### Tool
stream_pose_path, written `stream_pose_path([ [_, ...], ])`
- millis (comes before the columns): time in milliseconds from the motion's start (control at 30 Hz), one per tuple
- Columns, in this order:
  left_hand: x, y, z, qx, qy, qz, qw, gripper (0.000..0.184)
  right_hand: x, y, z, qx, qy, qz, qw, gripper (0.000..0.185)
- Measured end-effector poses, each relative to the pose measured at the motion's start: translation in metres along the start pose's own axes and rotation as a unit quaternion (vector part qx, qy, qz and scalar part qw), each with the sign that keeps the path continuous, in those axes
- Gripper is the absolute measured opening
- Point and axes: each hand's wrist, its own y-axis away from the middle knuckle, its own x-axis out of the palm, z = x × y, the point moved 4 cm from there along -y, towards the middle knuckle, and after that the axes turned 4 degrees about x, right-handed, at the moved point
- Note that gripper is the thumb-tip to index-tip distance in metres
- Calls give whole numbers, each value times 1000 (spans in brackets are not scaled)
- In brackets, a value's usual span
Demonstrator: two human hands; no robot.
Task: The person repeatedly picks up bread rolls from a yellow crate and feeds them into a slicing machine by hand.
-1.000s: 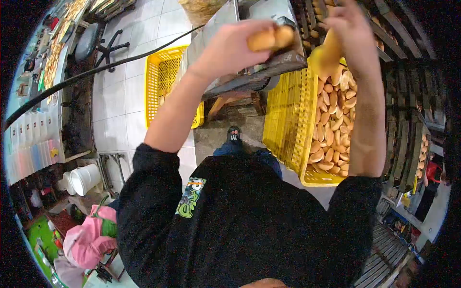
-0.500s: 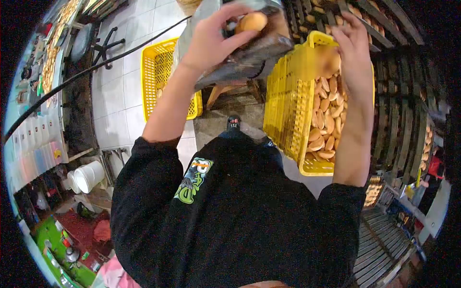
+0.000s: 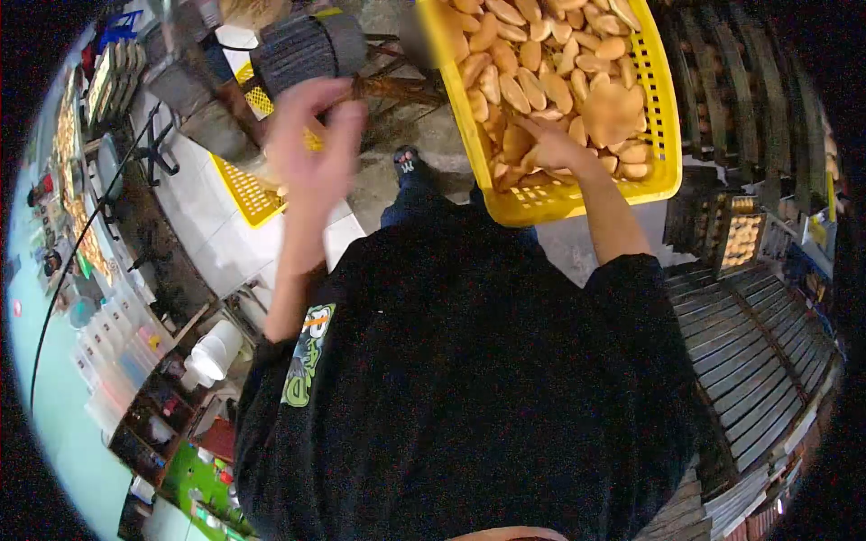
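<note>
My right hand (image 3: 561, 151) is down among the bread rolls (image 3: 532, 88) in a large yellow crate (image 3: 541, 212). Its index finger is stretched out over the rolls, beside a darker roll (image 3: 516, 142) near the crate's front left corner. The other fingers are partly hidden, and I see no roll lifted in them. My left hand (image 3: 316, 144) is raised to the left of the crate, smeared by motion. A gap shows between its curved thumb and fingers, with no roll visible in it.
A second yellow crate (image 3: 245, 194) stands on the tiled floor to the left. A dark ribbed object (image 3: 311, 54) is at the upper left, near a wooden stand (image 3: 397, 87). Dark racks (image 3: 722, 81) line the right. White buckets (image 3: 216, 350) stand at the lower left.
My view has turned, bringing the roll crate nearer. My right hand has come down among the rolls. My left hand has moved away from the machine-like object, and the roll in it no longer shows.
</note>
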Motion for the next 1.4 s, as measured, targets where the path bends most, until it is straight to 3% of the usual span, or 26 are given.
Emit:
stream_pose_path([
  [67,85,7,-17,41,2,161,986,31,-2,17,16,-17,18,65,998,83],
  [100,129,17,-17,-92,101,207,969,30,-16,28,29,-4,34,127,991,85],
  [133,179,30,-1,-132,147,257,946,30,-18,38,32,8,52,189,981,88],
  [167,230,46,22,-184,152,303,922,36,6,37,21,-22,116,71,990,85],
  [267,323,97,69,-224,-82,466,852,43,21,41,17,35,187,114,975,62],
  [300,334,106,69,-207,-134,508,825,45,2,51,30,28,175,152,972,42],
  [400,356,130,66,-180,-131,580,784,38,24,55,22,-13,177,148,973,31],
  [433,375,153,94,-91,-167,647,738,30,14,65,25,13,127,123,984,31],
  [533,347,165,113,-150,-153,612,761,35,-22,95,28,-20,20,66,997,29],
  [567,340,170,106,-103,-126,717,677,38,-32,102,25,-45,-70,31,996,32],
  [600,345,183,103,-90,-90,712,690,38,-34,104,16,-42,-181,-2,983,33],
  [667,358,214,99,-63,-16,695,716,40,-38,104,-7,-36,-389,-68,918,36],
  [700,347,199,75,-95,-69,701,704,42,-62,107,-11,-20,-414,-30,909,42],
  [733,334,182,50,-126,-123,705,687,44,-67,108,-20,21,-520,-27,853,42],
  [800,334,177,48,-92,-155,735,654,54,-69,109,-38,101,-706,-18,701,44],
  [833,326,156,30,-88,-154,743,646,50,-71,106,-47,37,-762,17,646,42],
  [900,325,135,44,-175,-154,672,703,42,-80,96,-67,-90,-847,82,517,39],
  [933,325,121,49,-216,-153,633,728,40,-83,95,-70,-46,-860,42,506,37],
  [1000,321,86,48,-120,-252,549,788,36,-87,99,-71,49,-876,-38,478,34],
  [1033,327,76,49,3,-330,609,721,31,-89,101,-70,74,-873,-73,477,32],
  [1067,333,71,55,127,-399,650,634,28,-93,103,-66,64,-853,-73,512,30],
  [1133,337,69,71,154,-435,643,612,25,-98,110,-61,43,-810,-72,580,26],
  [1167,340,71,74,167,-452,638,601,24,-96,108,-63,23,-810,-24,585,19],
  [1267,341,74,54,226,-496,671,503,23,-81,98,-72,73,-769,-16,635,20],
  [1367,361,84,104,179,-456,587,645,21,-61,68,-71,66,-561,-105,819,25],
  [1400,355,82,92,174,-451,607,630,21,-56,60,-68,53,-471,-133,870,26],
])
